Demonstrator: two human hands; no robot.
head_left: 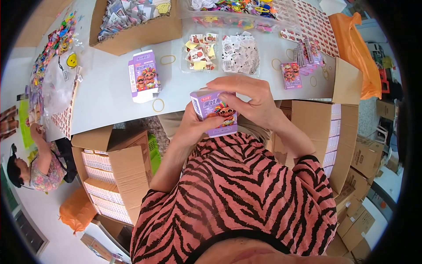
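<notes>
Close in front of my chest, a small purple cartoon-printed box [210, 104] is held between both hands. My left hand [198, 119] grips its lower left side, with the thumb across the front. My right hand [248, 97] bends over its top right, the thumb on the upper front and the fingers reaching over the top edge. The fingers hide part of the top. Left of the hands on the table, a similar purple box [145, 75] lies with its white flap [145, 95] folded out. Far right of them are several smaller purple cards or packets [291, 75].
Plastic trays hold stickers [200, 53] and small white packets [240, 55]. Behind stand a carton of packets [136, 44] and a bin of colourful trinkets [246, 22]. Rubber bands [158, 105] lie about. Cartons of packed boxes [99, 182] flank me; another person [41, 163] works at left.
</notes>
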